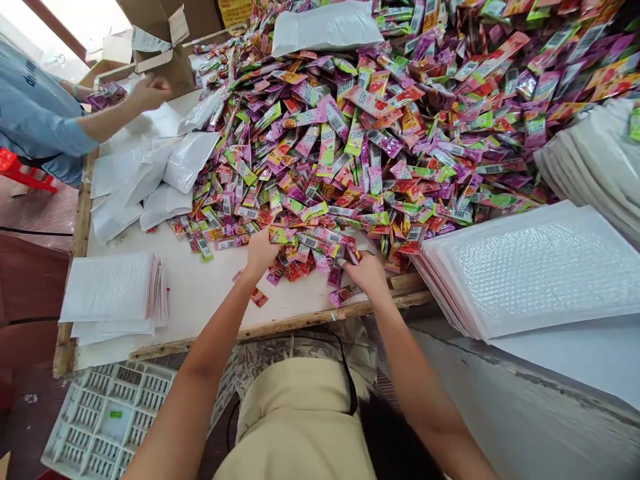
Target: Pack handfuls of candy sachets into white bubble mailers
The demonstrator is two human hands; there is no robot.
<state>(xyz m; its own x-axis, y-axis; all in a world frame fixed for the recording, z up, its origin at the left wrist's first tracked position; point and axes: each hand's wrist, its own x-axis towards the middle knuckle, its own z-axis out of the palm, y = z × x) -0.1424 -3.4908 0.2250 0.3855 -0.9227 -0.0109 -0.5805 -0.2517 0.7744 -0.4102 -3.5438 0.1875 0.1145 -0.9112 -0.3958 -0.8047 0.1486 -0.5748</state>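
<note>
A heap of small stick-shaped sachets (pixel 325 150) in pink, purple, green, orange and red covers most of the table. At the heap's near edge is my left hand (pixel 263 252), its fingers hidden among the sachets; whether it grips any I cannot tell. Across from it, my right hand (pixel 367 270) has its thumb and fingers closed on a few sachets (pixel 353 253). Loose sachets lie between my hands, and a purple sachet (pixel 341 295) rests by the table's front edge, just below my right hand.
White bubble mailers are stacked at right (pixel 540 267) and at left (pixel 110 290). Filled white mailers (pixel 150 173) lie left of the heap; another white packet (pixel 327 28) sits on top. A co-worker (pixel 40 107) handles sachets beside an open carton (pixel 167 63). A wooden rim (pixel 300 323) edges the table.
</note>
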